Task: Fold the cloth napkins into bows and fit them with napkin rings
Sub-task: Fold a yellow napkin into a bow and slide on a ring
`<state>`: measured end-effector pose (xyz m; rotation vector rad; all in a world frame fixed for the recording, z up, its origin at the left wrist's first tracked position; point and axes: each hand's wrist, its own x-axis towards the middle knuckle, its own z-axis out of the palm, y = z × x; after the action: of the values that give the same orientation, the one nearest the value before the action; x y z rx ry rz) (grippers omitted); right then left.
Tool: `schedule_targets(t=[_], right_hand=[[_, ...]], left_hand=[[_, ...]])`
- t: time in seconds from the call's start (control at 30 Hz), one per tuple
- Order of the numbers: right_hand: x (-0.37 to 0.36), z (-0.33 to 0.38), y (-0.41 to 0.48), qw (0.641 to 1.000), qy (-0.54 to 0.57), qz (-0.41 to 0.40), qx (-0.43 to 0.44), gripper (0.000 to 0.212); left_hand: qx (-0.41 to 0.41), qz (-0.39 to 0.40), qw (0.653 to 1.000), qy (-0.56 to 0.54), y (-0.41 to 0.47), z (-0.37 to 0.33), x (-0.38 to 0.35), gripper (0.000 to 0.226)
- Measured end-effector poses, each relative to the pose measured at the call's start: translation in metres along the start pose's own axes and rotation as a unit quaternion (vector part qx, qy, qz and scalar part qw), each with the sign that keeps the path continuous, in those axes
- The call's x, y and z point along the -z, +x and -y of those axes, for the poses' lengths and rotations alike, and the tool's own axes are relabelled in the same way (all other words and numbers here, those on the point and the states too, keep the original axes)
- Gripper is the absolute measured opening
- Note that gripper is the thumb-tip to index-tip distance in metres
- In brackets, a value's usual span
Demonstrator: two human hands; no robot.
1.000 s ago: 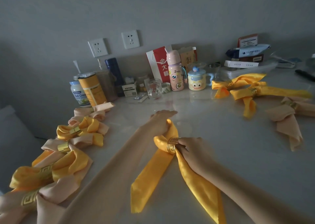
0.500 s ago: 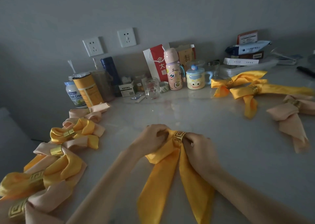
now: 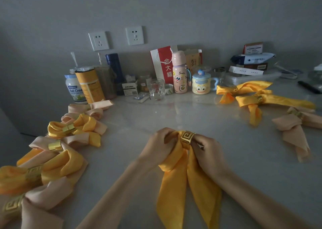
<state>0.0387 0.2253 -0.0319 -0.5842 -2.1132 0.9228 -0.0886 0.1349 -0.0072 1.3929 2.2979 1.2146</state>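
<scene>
Pale glossy desk (image 3: 174,117) w/ faint marbling, set vs. a plain grey wall (image 3: 174,11); light is dim. Two white sockets (image 3: 99,41) on the wall, upper left of ctr. Clutter lines the desk's far edge.

Bottom ctr of the frame: yellow napkin (image 3: 174,185) lies on the desk, two tails running toward the bottom edge, gold ring (image 3: 187,139) w/ a fret pattern round its gathered top. Left hand (image 3: 156,147): fingers curled tight on the napkin's fold just left of the ring. Right hand (image 3: 207,152): fingers clamped on the ring's right side.

Left side: row of ringed bows (image 3: 73,127), yellow & peach, overlapping; the nearest are cut off by the left & bottom edges. Right side: more ringed napkins (image 3: 257,99), one peach piece running off the right edge.

Stack of packets (image 3: 252,59), upper right: print too small to read. Same for the small box (image 3: 129,89) by the glass (image 3: 156,89).

Readable: white jar (image 3: 75,89) "Full Crea…", rest hidden behind an orange canister (image 3: 89,86). Pink bottle (image 3: 179,75): "Smile". Red & white bag (image 3: 161,63): chars 金大福.
</scene>
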Motion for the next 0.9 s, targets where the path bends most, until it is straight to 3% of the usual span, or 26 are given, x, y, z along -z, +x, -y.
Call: schedule_targets(t=[0.3, 0.43, 0.53, 0.7, 0.83, 0.9], right_hand=[[0.0, -0.001, 0.0, 0.999, 0.041, -0.002, 0.007, 0.023], [-0.001, 0.0, -0.001, 0.999, 0.028, 0.001, 0.018, 0.023], [0.001, 0.003, -0.002, 0.999, 0.018, -0.015, 0.026, 0.02], [0.009, 0.007, -0.004, 0.991, -0.04, 0.121, 0.041, 0.016], [0.018, 0.011, 0.002, 0.978, -0.098, 0.178, 0.044, 0.017], [0.019, 0.013, 0.004, 0.97, -0.108, 0.21, 0.05, 0.017]], left_hand=[[0.038, 0.113, 0.992, -0.034, -0.001, 0.003, 0.01, 0.029], [0.006, 0.063, 0.998, -0.015, -0.005, 0.001, 0.007, 0.014], [-0.018, 0.031, 0.999, 0.023, -0.007, -0.001, 0.005, 0.018], [-0.074, 0.058, 0.993, 0.065, -0.009, -0.001, 0.011, 0.027], [-0.014, 0.029, 0.997, 0.075, -0.011, 0.0, 0.01, 0.025], [0.034, 0.037, 0.998, 0.043, -0.011, 0.001, 0.014, 0.039]])
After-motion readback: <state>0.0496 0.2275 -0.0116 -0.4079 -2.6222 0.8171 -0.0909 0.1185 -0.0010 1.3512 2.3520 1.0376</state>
